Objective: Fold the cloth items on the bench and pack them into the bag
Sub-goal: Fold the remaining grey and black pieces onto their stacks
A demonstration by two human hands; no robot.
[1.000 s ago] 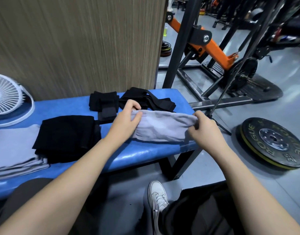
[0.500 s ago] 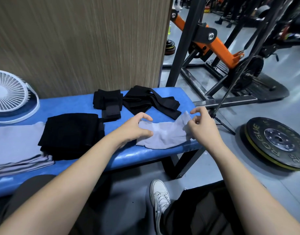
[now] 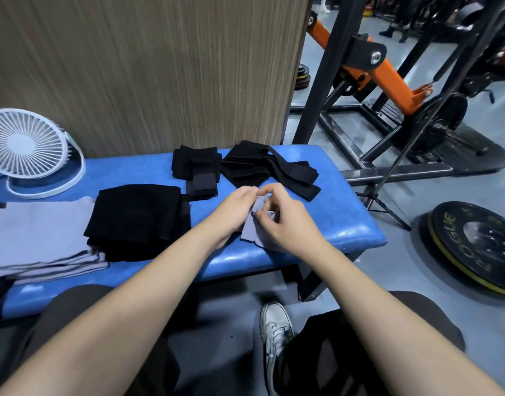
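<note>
Both hands met over the small grey cloth [image 3: 252, 228] near the right end of the blue worktop [image 3: 342, 224]: left hand [image 3: 236, 209] and right hand [image 3: 285, 221] each had a narrow grip, fingertips pinching the bunched fabric. Black straps [image 3: 270, 170] lay just behind, a folded black garment [image 3: 140, 221] to the left, grey folded cloth [image 3: 43, 238] beyond it, a white fan [image 3: 25, 147] at the back.

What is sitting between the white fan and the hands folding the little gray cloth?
In the head view, a folded black cloth lies on the blue bench between the fan and the hands, with some bare bench near the fan.
</note>
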